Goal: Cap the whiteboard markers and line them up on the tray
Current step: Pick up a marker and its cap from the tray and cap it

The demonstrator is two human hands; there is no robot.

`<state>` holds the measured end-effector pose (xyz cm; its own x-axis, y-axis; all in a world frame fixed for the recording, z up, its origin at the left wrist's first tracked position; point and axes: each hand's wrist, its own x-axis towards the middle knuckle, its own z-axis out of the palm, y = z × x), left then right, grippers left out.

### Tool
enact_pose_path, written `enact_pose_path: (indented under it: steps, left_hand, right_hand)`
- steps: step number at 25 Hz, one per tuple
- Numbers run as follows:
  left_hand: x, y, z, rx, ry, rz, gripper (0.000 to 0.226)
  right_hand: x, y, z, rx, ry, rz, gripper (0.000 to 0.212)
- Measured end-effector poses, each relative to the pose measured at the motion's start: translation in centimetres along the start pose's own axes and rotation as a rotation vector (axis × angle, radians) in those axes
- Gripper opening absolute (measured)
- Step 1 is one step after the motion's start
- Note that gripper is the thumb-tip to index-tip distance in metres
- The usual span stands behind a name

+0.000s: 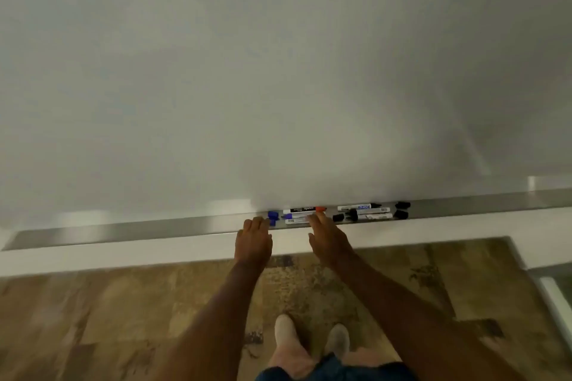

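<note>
A long metal tray runs under the whiteboard. Several markers lie on it: one with a red end, a blue-tipped one, and black ones further right. Two loose blue caps sit at the left of the group, and loose black caps lie at the right end. My left hand rests at the tray's front edge beside the blue caps, fingers curled, holding nothing visible. My right hand reaches over the tray's edge with fingers on the front marker.
Below the tray is a white ledge, then a patterned brown rug. My feet stand on the rug close to the wall. The tray stretches bare to the left and right of the markers.
</note>
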<state>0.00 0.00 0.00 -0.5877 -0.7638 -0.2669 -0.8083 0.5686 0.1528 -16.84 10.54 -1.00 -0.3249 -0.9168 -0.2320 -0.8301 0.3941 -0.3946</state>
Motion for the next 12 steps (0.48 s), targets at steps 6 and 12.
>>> enact_pose_path:
  steps: [6,12]
  left_hand:
    - [2.9,-1.4,0.6,0.006,-0.032,0.078,0.039]
    - [4.0,-2.5,1.6,0.062,-0.059,0.173,0.038]
  right_hand:
    - [1.9,-0.7,1.1,-0.073,-0.029,0.081,0.042]
    - [3.2,-1.0,1.3,-0.151,-0.036,0.122,0.033]
